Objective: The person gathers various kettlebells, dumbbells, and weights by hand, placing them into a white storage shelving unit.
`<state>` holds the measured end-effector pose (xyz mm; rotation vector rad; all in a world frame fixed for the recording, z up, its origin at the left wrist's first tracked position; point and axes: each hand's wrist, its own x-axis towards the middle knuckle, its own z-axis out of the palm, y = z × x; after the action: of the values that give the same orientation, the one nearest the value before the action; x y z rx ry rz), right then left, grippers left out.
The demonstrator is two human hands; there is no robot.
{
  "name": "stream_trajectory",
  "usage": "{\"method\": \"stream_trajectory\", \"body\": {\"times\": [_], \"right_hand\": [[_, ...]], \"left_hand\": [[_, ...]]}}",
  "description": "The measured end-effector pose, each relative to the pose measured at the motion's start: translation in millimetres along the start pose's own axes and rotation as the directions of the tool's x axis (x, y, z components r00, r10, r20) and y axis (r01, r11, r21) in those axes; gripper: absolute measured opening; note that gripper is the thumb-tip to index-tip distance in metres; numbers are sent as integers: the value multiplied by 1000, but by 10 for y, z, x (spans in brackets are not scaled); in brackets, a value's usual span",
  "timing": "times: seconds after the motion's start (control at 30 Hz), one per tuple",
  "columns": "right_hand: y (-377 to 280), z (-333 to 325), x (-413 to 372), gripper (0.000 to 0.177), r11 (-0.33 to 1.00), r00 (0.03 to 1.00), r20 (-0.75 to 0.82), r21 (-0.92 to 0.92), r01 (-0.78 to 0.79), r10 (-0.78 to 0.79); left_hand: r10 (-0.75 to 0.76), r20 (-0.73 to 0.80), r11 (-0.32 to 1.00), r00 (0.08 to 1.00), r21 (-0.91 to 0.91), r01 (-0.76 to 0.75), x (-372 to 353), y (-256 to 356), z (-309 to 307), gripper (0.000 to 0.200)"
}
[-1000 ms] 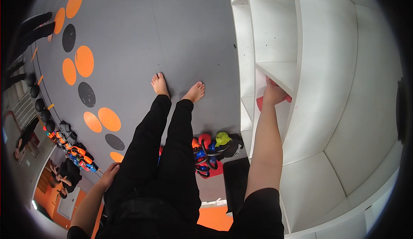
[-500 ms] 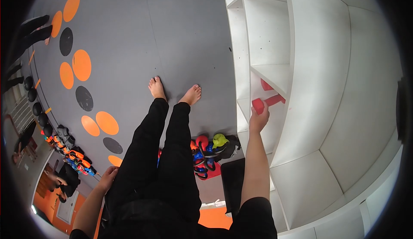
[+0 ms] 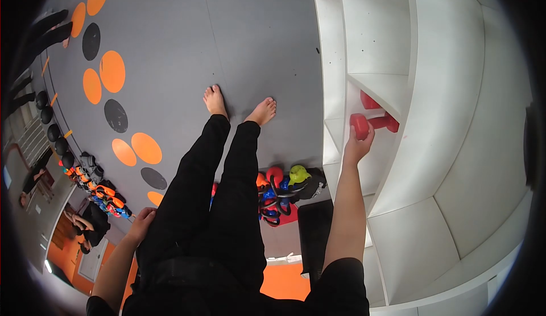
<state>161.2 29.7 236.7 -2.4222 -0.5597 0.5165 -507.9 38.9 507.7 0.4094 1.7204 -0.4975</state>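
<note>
A red dumbbell [image 3: 359, 126] lies in a compartment of the white shelf unit [image 3: 441, 88]. My right hand [image 3: 360, 144] is closed around it near its closer end, and the far end reaches toward the divider. Just beyond, a second red object [image 3: 369, 100], probably another dumbbell, is partly hidden behind the slanting divider board [image 3: 378, 88]. My left hand [image 3: 142, 225] hangs beside my left thigh, fingers loose, holding nothing visible.
Several kettlebells in red, blue and lime green [image 3: 298, 174] stand on the floor near my legs. Grey flooring carries orange and black circles [image 3: 112, 71]. Along the left are black balls [image 3: 54, 131], piled gear [image 3: 102, 193] and people [image 3: 94, 225].
The camera view has shifted, so shelf and floor sit further right and slightly higher. My right hand stays on the red dumbbell, which is turned a little. My left hand still hangs by the thigh.
</note>
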Motion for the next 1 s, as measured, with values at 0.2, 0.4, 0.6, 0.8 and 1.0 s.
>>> {"method": "stream_trajectory", "body": {"times": [0.2,0.4,0.6,0.8,1.0], "right_hand": [[-151,-39,323,59,971,974,109,118,-209,196],[-17,60,820,57,504,728,229,589,-632,646],[140,256,917,47,579,697,111,474,-664,708],[519,159,868,43,614,812,162,576,-539,561],[503,-91,1045,45,722,876,-10,571,-391,483]], "left_hand": [[-6,-1,1000,1000,-27,6,25,24,19,39],[51,-78,998,996,41,-48,308,13,148,39],[559,-18,578,829,725,-375,385,1393,798,63],[528,-26,272,849,952,-140,686,2034,1300,68],[560,18,150,829,981,-123,814,2241,1395,63]]}}
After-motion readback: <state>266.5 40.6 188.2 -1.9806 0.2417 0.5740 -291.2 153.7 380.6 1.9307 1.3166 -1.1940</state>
